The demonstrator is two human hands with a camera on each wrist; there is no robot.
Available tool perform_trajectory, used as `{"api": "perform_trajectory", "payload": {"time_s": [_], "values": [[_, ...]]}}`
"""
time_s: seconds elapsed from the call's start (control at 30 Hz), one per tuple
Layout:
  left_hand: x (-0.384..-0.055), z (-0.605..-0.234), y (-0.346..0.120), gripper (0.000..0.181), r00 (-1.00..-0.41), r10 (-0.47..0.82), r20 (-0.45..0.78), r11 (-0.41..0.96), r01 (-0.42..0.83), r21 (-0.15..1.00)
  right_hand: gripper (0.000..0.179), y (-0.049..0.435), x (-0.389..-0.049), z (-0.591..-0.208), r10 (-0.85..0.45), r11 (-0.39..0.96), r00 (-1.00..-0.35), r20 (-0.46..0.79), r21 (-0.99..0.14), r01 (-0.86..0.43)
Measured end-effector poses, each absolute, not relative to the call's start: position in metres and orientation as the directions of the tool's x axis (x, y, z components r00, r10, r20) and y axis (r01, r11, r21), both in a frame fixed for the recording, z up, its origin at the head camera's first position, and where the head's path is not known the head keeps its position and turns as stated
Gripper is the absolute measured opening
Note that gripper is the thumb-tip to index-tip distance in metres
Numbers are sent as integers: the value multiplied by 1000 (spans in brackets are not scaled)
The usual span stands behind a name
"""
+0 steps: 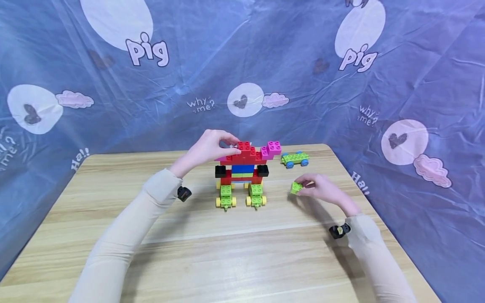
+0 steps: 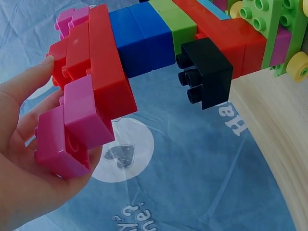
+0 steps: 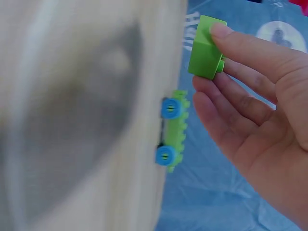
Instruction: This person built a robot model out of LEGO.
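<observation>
A tall figure built of toy bricks [image 1: 242, 158] stands on two green bases with yellow wheels, its middle blue and green, with black bricks at the sides. My left hand [image 1: 217, 147] grips it at the top left; in the left wrist view the thumb [image 2: 41, 67] lies on the uppermost red brick [image 2: 58, 54], while the other fingers pass behind the pink bricks [image 2: 62, 139]. Off to the figure's right, my right hand [image 1: 320, 188] pinches a lime-green brick [image 3: 207, 50] between thumb and fingers, above the table.
A green wheeled base with blue wheels [image 1: 295, 158] sits at the back right of the wooden table [image 1: 242, 252]. Behind the table and along its right side hangs a blue printed cloth [image 1: 303, 84].
</observation>
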State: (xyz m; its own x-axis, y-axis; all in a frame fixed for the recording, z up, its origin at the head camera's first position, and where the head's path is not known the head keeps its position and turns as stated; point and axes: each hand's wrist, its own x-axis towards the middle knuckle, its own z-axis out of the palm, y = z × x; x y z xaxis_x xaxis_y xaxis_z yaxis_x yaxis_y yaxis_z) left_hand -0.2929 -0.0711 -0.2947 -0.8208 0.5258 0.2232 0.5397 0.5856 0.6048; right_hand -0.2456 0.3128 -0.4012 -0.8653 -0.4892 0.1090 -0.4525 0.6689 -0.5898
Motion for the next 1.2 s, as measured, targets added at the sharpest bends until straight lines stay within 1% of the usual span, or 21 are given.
{"api": "perform_trajectory", "payload": {"time_s": [0.17,0.43,0.7,0.97,1.2], "values": [[-293,-296,-71,36,-820,522,235,583,545,603,33,308,-249,-383,-484,669,-861,158,-567,-480],[-292,-297,-71,35,-810,530,252,564,558,609,35,299,-250,-354,-474,700,-849,234,-484,-525],[-292,-296,-71,35,-804,536,258,568,569,594,32,292,-252,-321,-513,680,-782,354,-388,-622],[-292,-295,-71,35,-808,530,256,574,564,594,33,288,-258,-294,-531,659,-743,408,-353,-664],[-291,-297,-71,36,-811,526,256,575,561,595,34,280,-259,-275,-540,652,-724,429,-332,-682]]}}
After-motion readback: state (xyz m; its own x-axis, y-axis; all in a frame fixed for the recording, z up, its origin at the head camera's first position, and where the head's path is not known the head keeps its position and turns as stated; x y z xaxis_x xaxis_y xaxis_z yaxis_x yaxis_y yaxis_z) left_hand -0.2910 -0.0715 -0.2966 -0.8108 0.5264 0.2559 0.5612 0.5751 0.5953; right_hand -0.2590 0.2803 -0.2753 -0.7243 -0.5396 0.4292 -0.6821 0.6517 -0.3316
